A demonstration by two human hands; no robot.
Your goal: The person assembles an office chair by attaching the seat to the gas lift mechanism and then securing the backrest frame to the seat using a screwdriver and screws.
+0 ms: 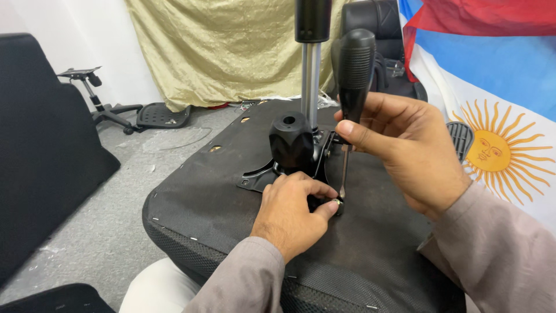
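Sleeves of mine frame the upturned chair seat (191, 214). From my head view, my left hand (292, 211) pinches a small bolt (337, 203) against the metal plate (260, 177); my right hand (408, 150) grips the screwdriver (352, 75), tip on it. If the tip slips, it could jab my left fingers (325, 210) or drop the bolt.

One screwdriver (351, 81), one upturned chair seat (231, 214), one black knob (291, 142), one gas cylinder (311, 64), two hands, one star base (107, 107).
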